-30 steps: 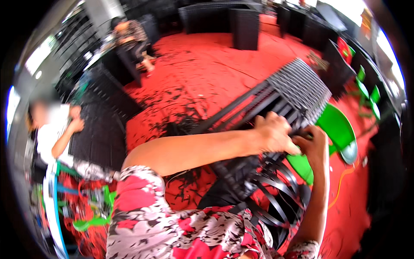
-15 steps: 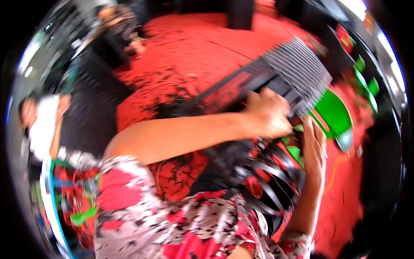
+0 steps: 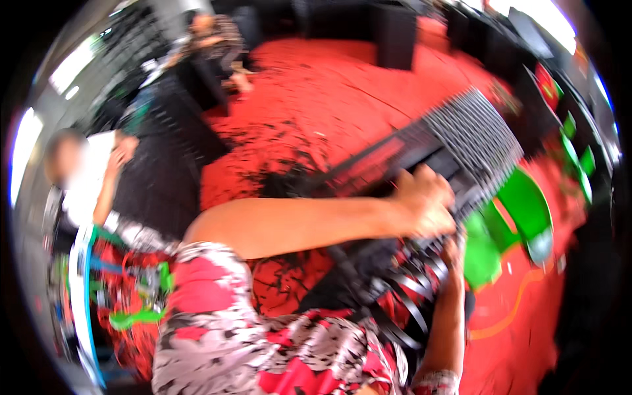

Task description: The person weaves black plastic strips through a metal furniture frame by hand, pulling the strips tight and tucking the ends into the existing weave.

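Note:
A long black frame with a grey ribbed panel (image 3: 475, 141) at its far right end lies slanted in front of me. My left hand (image 3: 426, 203) is closed at the near side of this panel; whatever is in its fingers is hidden. Just below it, my right hand (image 3: 453, 253) is up against the panel's near corner, its fingers mostly out of sight and blurred. Between my arms are curved, shiny black strips (image 3: 409, 299). Right of my right hand there is a light green piece (image 3: 480, 253), and beyond it a curved green plastic part (image 3: 526, 204).
Black scraps (image 3: 280, 181) are scattered over the red floor covering (image 3: 329, 79). Black boxes (image 3: 397, 36) stand along the far side. A person in white (image 3: 92, 171) sits at the left, another person (image 3: 214, 39) farther back. A blue-edged container (image 3: 82, 296) with coloured parts is at lower left.
My right hand has drawn in to the left, from stretched beside the panel to close under my left hand. More of the light green piece shows. The whole view has shifted slightly.

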The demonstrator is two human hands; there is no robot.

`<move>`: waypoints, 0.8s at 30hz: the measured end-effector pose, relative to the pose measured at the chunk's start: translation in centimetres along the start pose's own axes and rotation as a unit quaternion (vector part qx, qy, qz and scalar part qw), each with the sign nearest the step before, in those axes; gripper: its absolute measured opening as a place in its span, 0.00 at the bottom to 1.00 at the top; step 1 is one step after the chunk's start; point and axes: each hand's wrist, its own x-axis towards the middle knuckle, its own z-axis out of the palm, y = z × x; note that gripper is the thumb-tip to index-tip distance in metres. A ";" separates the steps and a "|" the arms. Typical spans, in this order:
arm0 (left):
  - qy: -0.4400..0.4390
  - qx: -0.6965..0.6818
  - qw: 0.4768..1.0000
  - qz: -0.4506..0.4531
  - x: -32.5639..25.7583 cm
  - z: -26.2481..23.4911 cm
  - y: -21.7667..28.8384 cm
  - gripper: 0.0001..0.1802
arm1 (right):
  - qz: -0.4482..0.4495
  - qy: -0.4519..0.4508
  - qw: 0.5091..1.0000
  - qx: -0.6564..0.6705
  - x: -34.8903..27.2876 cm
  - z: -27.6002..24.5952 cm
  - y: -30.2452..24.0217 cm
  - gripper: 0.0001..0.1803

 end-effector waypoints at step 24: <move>-0.161 -0.383 0.904 -0.098 1.1 -1.7 -1.9 0.10 | 0.043 0.039 0.799 -0.599 -7.6 -22.3 -6.8 0.08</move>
